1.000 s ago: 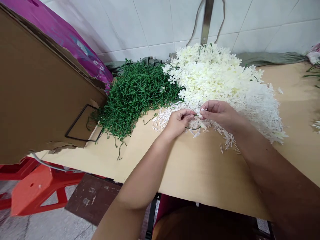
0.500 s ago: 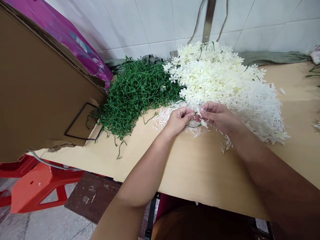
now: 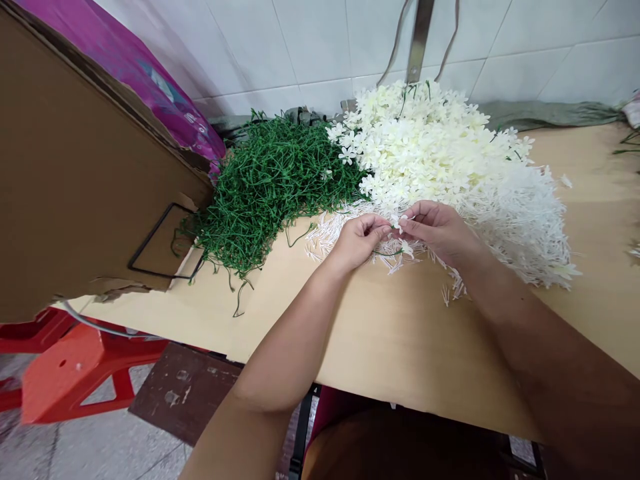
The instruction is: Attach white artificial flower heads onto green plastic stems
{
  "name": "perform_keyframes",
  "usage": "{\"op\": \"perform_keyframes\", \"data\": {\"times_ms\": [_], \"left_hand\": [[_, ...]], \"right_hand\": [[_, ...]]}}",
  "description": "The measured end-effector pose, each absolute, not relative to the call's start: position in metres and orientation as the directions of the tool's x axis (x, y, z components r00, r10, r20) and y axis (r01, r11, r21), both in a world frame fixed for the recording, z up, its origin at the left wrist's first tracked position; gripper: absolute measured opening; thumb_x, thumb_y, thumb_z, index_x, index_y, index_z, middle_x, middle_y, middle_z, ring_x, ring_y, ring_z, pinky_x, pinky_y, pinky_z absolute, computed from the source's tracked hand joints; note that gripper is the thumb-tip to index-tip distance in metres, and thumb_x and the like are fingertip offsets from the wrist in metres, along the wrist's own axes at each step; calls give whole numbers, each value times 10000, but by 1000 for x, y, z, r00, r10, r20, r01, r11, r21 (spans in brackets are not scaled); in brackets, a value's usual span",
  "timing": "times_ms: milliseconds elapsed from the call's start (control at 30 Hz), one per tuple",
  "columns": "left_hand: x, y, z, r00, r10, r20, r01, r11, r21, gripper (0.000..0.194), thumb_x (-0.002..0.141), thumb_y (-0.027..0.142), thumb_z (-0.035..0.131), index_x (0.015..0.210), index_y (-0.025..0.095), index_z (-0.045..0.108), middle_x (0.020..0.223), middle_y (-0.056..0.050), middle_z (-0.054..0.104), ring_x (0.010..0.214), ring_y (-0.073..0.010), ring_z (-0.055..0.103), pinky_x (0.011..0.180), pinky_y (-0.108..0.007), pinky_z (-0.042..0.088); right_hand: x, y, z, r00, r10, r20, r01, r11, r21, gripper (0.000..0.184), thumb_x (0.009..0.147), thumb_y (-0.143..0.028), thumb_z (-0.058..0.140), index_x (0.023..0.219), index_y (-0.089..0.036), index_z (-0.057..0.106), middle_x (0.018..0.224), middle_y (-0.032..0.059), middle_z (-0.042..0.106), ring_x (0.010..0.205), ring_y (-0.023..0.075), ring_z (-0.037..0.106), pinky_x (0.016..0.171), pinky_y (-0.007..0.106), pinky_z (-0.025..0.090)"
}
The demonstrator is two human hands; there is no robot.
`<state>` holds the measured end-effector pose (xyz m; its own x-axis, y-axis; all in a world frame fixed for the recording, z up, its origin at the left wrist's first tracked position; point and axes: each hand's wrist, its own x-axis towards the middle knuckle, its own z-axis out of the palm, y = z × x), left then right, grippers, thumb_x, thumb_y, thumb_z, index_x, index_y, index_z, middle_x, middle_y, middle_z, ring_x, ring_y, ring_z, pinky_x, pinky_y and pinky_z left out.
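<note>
Left hand [image 3: 357, 240]: fingertips pinched on a green stem [image 3: 392, 229]. Right hand [image 3: 437, 230]: fingertips narrowed on a small white flower [image 3: 397, 221], partly covering white sticks [image 3: 325, 237]. Far left: green heap [image 3: 285, 173]; far right: blossom heap [image 3: 425, 143]. Hands almost unmoved since the earlier frame.

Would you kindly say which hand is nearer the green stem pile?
Left: the left hand is right of the green stem pile, toward the camera; the right hand is farther right.
</note>
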<state>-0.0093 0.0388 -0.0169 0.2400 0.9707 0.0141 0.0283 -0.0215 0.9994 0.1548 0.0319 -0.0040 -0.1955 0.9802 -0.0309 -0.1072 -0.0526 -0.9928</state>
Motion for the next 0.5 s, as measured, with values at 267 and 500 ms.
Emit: {"op": "perform_keyframes", "data": {"times_ms": [267,500], "left_hand": [[-11,38,-15,211,977,12,127,-40,991,129,712,165,658,639,140,554,551,48,529,526,-58,448,557,-209,362],[-10,37,-14,262,964,41,18,-48,999,255,705,357,706,673,149,564,566,33,573,547,-79,512,604,-227,421]], "right_hand": [[148,28,-3,-152,984,89,119,108,-987,242,650,-288,773,670,-175,559,574,-16,570,520,88,468,505,238,353],[150,30,-8,-159,987,-8,-61,-18,-998,417,518,-462,847,656,-179,573,544,-19,606,453,64,456,431,207,314]]}}
